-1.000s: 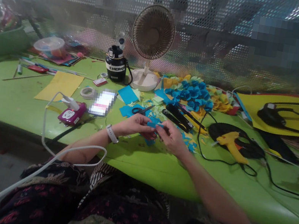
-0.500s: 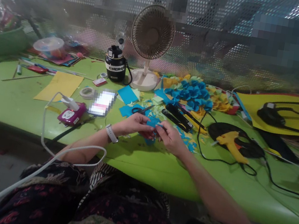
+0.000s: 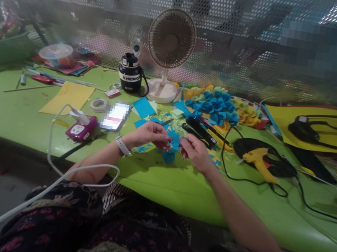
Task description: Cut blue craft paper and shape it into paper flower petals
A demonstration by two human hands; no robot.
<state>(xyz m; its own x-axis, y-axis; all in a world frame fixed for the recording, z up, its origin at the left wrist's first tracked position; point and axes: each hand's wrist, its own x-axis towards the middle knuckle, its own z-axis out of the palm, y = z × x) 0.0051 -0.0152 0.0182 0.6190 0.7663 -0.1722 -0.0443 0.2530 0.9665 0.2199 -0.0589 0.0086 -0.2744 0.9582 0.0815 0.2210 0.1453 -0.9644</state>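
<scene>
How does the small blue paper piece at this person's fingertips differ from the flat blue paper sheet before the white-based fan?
The small blue paper piece is held between the left hand and right hand; the flat blue paper sheet lies on the green table. The piece looks smaller than the sheet. The sheet has straight edges, while the piece's outline looks irregular, partly hidden. Both are blue.
</scene>
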